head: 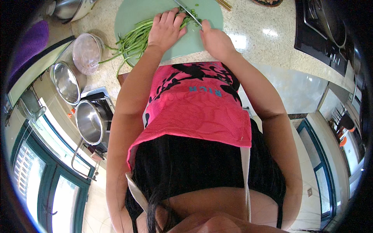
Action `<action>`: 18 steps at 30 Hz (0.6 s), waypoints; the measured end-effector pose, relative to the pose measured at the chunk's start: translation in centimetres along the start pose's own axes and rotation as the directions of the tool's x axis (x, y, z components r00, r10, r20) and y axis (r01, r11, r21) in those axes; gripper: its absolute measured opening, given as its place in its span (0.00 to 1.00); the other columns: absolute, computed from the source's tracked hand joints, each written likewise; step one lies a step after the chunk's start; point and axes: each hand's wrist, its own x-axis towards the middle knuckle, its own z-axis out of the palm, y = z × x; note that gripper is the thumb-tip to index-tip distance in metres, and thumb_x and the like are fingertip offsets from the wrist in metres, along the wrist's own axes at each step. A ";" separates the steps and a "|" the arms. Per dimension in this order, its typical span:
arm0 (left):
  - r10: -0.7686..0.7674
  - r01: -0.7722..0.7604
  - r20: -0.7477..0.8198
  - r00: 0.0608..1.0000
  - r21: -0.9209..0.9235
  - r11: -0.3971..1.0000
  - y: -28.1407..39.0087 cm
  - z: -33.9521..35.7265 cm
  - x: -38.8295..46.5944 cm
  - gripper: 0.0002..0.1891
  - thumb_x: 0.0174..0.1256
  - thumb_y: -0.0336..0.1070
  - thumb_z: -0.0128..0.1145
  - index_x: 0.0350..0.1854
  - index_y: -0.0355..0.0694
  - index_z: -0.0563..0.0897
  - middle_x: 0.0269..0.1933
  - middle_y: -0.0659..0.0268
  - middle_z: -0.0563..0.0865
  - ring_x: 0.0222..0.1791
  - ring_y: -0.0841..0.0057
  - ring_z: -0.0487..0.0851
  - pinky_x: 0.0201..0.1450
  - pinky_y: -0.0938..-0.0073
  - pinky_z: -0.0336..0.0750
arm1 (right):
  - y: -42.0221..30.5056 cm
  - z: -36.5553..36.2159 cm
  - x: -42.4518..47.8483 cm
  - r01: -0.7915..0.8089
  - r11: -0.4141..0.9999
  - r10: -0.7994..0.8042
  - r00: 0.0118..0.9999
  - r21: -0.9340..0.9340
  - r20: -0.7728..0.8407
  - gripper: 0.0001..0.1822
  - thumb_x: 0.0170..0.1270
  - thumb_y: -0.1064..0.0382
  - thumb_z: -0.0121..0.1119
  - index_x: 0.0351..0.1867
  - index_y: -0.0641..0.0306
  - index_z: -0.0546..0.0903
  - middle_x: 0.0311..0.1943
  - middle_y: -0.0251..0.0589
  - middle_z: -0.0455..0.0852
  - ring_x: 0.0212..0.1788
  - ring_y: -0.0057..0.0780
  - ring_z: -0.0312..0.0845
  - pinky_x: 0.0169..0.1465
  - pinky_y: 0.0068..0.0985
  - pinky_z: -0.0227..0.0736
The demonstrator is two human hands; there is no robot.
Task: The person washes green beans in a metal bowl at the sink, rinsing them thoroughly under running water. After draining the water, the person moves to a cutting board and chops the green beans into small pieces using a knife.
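Observation:
A bundle of long green beans (135,39) lies across a pale green cutting board (189,46), some ends hanging past its left edge. My left hand (167,29) presses down on the bundle near its cut end, fingers curled over it. The knife (188,11) is in my right hand (215,38), its blade slanting up and left beside the fingertips of my left hand. Small cut green pieces (194,14) lie around the blade. The blade's far end runs out of the picture at the top.
Left of the board stand a clear plastic-looking bowl (86,54) and two steel bowls (67,83), (89,122) near the sink edge. Chopsticks (224,4) lie beyond the board's upper right. A black cooktop (317,43) is at the right, with a pan on it.

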 end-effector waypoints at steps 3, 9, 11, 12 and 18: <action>-0.020 0.020 -0.007 1.000 -0.005 1.000 0.0 0.3 -0.1 0.23 0.59 0.52 0.57 0.54 0.48 0.73 0.55 0.66 0.76 0.53 0.70 0.75 0.58 0.62 0.68 | -0.8 -1.0 -1.4 0.012 1.000 -0.012 1.000 -0.023 -0.007 0.11 0.71 0.59 0.45 0.43 0.65 0.63 0.27 0.59 0.83 0.31 0.60 0.80 0.34 0.52 0.74; -0.025 0.025 -0.003 1.000 -0.025 0.999 0.1 0.1 0.0 0.24 0.57 0.51 0.58 0.54 0.48 0.73 0.55 0.66 0.76 0.52 0.70 0.76 0.58 0.63 0.67 | -1.4 -1.0 -2.2 -0.024 0.998 0.025 0.999 -0.059 0.026 0.10 0.71 0.59 0.44 0.42 0.65 0.64 0.27 0.59 0.83 0.30 0.60 0.80 0.35 0.52 0.74; -0.022 0.022 -0.010 1.000 -0.031 0.999 0.1 -0.1 0.1 0.24 0.56 0.51 0.59 0.53 0.47 0.73 0.55 0.65 0.76 0.52 0.70 0.75 0.57 0.63 0.67 | -1.6 -0.8 -0.9 -0.044 0.999 0.044 0.998 -0.013 0.050 0.10 0.70 0.59 0.44 0.42 0.64 0.64 0.27 0.60 0.82 0.31 0.60 0.80 0.36 0.52 0.74; -0.026 0.026 0.002 1.000 -0.036 0.999 0.1 -0.1 0.2 0.24 0.56 0.51 0.59 0.53 0.47 0.73 0.55 0.65 0.76 0.52 0.70 0.75 0.57 0.62 0.67 | -1.6 -0.4 -0.3 -0.035 0.999 0.035 0.999 -0.010 0.024 0.11 0.71 0.59 0.44 0.42 0.65 0.64 0.26 0.60 0.82 0.31 0.60 0.80 0.36 0.52 0.74; -0.051 0.051 0.002 0.999 -0.056 0.997 0.1 0.0 0.0 0.25 0.56 0.52 0.59 0.54 0.47 0.73 0.56 0.64 0.75 0.53 0.69 0.75 0.57 0.62 0.67 | -1.9 -0.3 1.0 -0.005 1.000 0.005 1.000 0.002 -0.028 0.12 0.71 0.58 0.45 0.43 0.65 0.64 0.25 0.60 0.82 0.31 0.60 0.80 0.35 0.51 0.74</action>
